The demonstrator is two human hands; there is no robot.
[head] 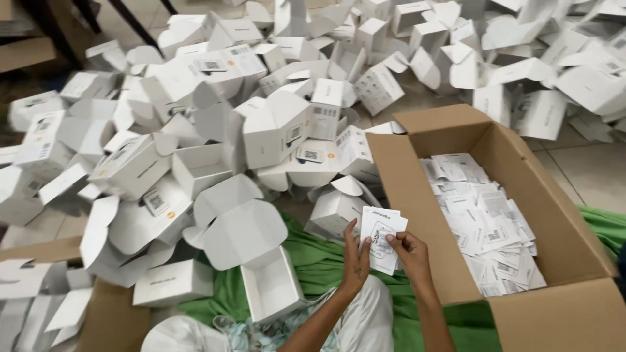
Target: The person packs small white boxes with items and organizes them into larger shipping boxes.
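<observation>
Mostly the view is a huge heap of white cartons [261, 124], open-flapped and tumbled over each other, covering the floor from the left edge across the top; the heap runs off the frame on the left, top and right, so its full extent can't be told. Next in size, a brown cardboard box [417, 195] stands open at right, its near corner cut off by the bottom edge; inside lies a loose layer of small white leaflets [486, 221], print too small to make out. A green cloth [319, 261] spreads under the person, partly hidden by cartons & the box. A second brown flap [111, 319] shows bottom left, mostly covered. Pale tiled floor [587, 169] is bare only in a strip right of the box and in small gaps up top.

Both hands are close together in the lower middle, just left of the brown box wall, holding a small stack of white cards [381, 238]. The stack is rectangular, upright w/ a slight tilt, top card fanned a bit off the ones behind; a dark outline drawing shows on the front, details unclear. Left hand [355, 257] grips the stack's left edge, fingers up along it. Right hand [411, 251] pinches the lower right side, thumb on the front. Forearms leave the frame at the bottom.

An open white carton [270, 287] sits just left of the arms. Free room: only the gap above the green cloth btw the carton and the box.
</observation>
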